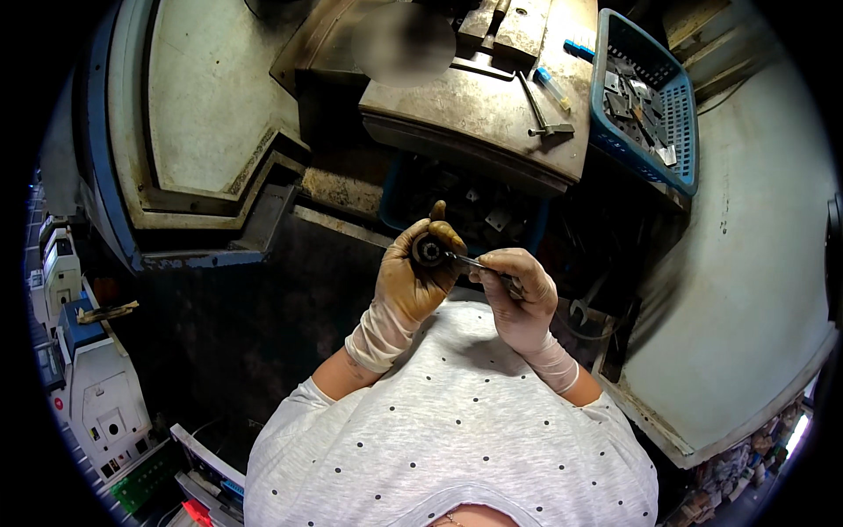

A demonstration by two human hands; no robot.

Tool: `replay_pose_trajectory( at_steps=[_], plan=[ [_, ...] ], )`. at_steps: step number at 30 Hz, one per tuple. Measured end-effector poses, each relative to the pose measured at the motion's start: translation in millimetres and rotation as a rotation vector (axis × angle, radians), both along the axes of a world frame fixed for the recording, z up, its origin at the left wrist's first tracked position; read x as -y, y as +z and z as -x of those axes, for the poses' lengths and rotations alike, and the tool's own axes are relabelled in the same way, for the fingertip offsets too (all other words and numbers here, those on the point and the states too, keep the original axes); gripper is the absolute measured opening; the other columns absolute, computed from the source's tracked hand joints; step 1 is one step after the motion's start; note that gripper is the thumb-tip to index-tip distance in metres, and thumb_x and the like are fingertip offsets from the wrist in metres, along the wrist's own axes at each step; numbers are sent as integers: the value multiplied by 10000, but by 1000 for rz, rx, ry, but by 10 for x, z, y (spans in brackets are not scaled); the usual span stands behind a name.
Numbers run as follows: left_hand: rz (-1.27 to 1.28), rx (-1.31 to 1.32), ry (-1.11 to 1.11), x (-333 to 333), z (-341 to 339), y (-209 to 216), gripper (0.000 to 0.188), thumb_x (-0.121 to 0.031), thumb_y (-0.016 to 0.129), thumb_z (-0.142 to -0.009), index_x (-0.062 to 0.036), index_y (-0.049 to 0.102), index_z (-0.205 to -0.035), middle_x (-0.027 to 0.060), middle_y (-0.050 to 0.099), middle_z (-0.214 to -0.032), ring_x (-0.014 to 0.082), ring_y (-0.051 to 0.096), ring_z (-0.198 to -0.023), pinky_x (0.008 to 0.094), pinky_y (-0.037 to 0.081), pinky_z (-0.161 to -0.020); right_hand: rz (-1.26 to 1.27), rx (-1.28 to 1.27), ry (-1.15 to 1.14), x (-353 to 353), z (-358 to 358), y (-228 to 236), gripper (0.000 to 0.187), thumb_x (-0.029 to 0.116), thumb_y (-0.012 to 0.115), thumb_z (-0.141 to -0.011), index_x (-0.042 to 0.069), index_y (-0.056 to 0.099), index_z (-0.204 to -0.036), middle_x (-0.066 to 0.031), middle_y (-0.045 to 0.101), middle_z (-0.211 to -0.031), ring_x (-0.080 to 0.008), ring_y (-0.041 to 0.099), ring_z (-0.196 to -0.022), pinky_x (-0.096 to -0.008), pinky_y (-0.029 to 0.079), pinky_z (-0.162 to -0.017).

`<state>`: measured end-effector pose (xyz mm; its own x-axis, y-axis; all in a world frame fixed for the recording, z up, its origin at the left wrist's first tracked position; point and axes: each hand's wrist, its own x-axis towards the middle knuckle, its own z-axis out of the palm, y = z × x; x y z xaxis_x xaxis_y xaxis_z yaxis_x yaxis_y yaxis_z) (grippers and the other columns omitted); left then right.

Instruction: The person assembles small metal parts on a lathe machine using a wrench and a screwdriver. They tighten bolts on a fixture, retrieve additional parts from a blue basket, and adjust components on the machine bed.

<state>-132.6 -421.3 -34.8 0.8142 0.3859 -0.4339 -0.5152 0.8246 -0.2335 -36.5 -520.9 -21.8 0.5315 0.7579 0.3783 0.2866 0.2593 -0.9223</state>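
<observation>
My left hand (411, 270), in a white glove stained brown, is wrapped round a small dark round part (429, 250) with a ringed opening turned upward. Pinched in my right hand (520, 294), in a cleaner white glove, is a thin metal rod-like tool (468, 261). Its tip reaches to the edge of the round part; whether it touches, I cannot tell. The tool's rear end is mostly hidden by my fingers. Both hands are close together in front of my chest.
Ahead is a worn metal machine bed (474, 114) with a T-shaped wrench (534, 105) and a blue-capped tube (551, 88) on it. A blue basket (600, 114) of flat metal pieces stands at right. Below the bed sits another blue bin (386, 206) of parts. An open-ended spanner (583, 306) lies right of my hand.
</observation>
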Motion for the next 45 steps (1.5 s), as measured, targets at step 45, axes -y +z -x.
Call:
replay_pose_trajectory(
  at_steps=[45],
  plan=[
    [-224, -97, 38, -66, 28, 83, 260, -94, 412, -830, 12, 447, -1065, 138, 536, -956, 241, 529, -912, 372, 421, -863, 73, -3, -48, -57, -101, 56, 166, -66, 587, -690, 5, 538, -832, -81, 591, -767, -131, 587, -680, -228, 481, -577]
  ],
)
